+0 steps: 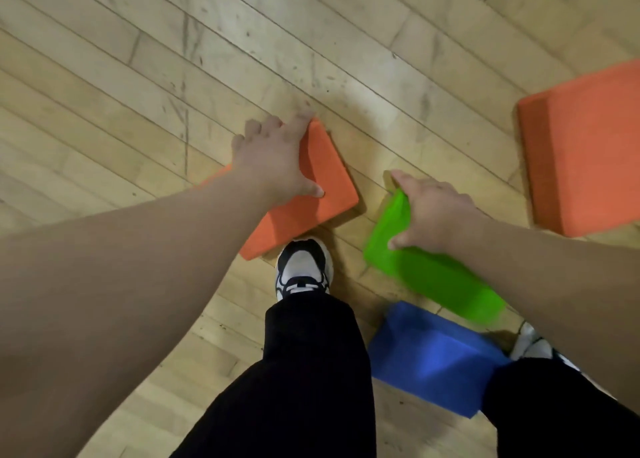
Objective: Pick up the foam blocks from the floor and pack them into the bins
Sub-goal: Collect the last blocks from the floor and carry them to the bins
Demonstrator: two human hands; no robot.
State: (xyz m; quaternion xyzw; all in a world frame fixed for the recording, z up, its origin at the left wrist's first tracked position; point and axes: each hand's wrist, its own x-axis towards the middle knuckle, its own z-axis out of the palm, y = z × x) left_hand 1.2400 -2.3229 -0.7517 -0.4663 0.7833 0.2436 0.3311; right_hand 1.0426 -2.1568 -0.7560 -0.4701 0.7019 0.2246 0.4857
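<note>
The person bends over a wooden floor [138,94] with both bare arms reaching down, and 4 foam blocks are in view.

The left hand [273,160] holds the near orange block [325,184]. Its fingers curl over the block's far upper edge and the thumb is spread flat across the top face, so most of the block lies below and to the right of the palm. The block's near corner sits just beside the toe of the left shoe [303,267].

The right hand [433,215] grips the green block [426,277] at its upper end, with the thumb pressed on the broad face and the other fingers wrapped round the far side. The rest of the block trails down and right under the forearm. It is blurred, and whether it touches the floor cannot be told.

A blue block [429,353] lies just below the green one, partly hidden by the black trouser leg [540,395]. The second orange block [585,153] lies well apart at the right edge.
</note>
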